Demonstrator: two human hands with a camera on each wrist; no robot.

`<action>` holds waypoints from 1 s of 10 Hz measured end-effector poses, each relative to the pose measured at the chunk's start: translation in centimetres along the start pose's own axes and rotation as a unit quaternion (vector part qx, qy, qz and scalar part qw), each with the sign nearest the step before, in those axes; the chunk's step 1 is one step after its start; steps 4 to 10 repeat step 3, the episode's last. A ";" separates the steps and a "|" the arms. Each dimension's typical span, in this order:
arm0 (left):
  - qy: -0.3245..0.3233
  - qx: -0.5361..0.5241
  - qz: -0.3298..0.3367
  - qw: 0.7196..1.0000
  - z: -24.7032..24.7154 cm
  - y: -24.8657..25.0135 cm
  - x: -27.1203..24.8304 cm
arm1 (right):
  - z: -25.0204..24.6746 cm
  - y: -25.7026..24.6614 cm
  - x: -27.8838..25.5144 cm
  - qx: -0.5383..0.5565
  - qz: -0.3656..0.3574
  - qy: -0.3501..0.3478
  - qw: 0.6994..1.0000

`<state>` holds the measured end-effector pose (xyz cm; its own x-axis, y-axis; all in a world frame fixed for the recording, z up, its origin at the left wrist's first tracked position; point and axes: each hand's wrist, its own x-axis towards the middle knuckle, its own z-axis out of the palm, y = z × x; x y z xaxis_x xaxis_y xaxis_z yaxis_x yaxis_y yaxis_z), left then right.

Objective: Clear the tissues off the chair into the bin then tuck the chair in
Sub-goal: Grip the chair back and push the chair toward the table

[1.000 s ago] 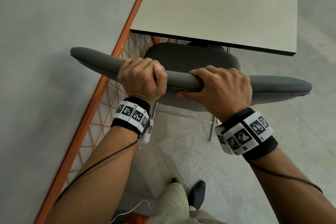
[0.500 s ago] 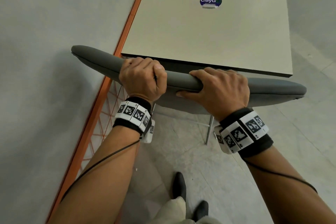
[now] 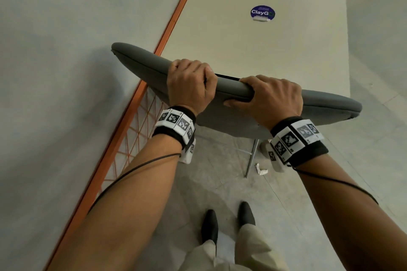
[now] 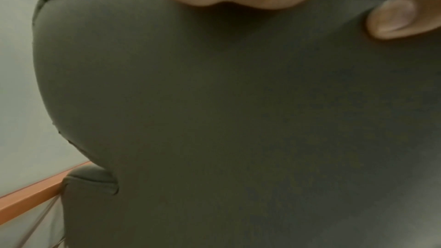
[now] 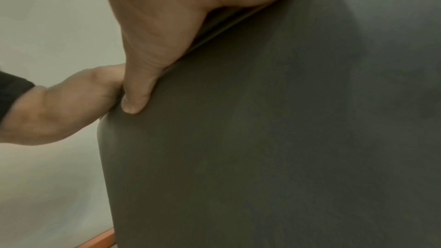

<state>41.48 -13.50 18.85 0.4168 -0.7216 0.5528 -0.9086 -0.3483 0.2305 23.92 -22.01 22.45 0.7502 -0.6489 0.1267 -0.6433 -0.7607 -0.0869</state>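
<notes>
A grey padded chair stands against the near edge of the cream table; its seat is hidden under the tabletop. My left hand grips the top of the chair's backrest, fingers curled over it. My right hand grips the same top edge just to the right, thumb pressed on the back face of the backrest. A small crumpled white tissue lies on the floor beside a metal chair leg. No bin is in view.
A pale wall with an orange frame and an orange lattice runs along the left, close to the chair's left end. A blue round sticker sits on the table. My black shoes stand on the grey tiled floor behind the chair.
The chair has slid forward under the table with both hands on its backrest; the seat, visible a second ago, is now hidden. My feet have stepped forward.
</notes>
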 end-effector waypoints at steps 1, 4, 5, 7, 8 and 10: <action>-0.019 -0.004 -0.008 1.000 -1.2 0.9 -2.7 | -0.1 -0.2 -0.7 0.011 -0.021 0.015 1.000; -0.171 -0.001 -0.155 0.973 -3.6 3.3 -14.4 | 0.9 0.4 -3.9 0.180 -0.189 0.172 0.950; -0.171 -0.001 -0.155 0.973 -3.6 3.3 -14.4 | 0.9 0.4 -3.9 0.180 -0.189 0.172 0.950; -0.171 -0.001 -0.155 0.973 -3.6 3.3 -14.4 | 0.9 0.4 -3.9 0.180 -0.189 0.172 0.950; -0.171 -0.001 -0.155 0.973 -3.6 3.3 -14.4 | 0.9 0.4 -3.9 0.180 -0.189 0.172 0.950; -0.171 -0.001 -0.155 0.973 -3.6 3.3 -14.4 | 0.9 0.4 -3.9 0.180 -0.189 0.172 0.950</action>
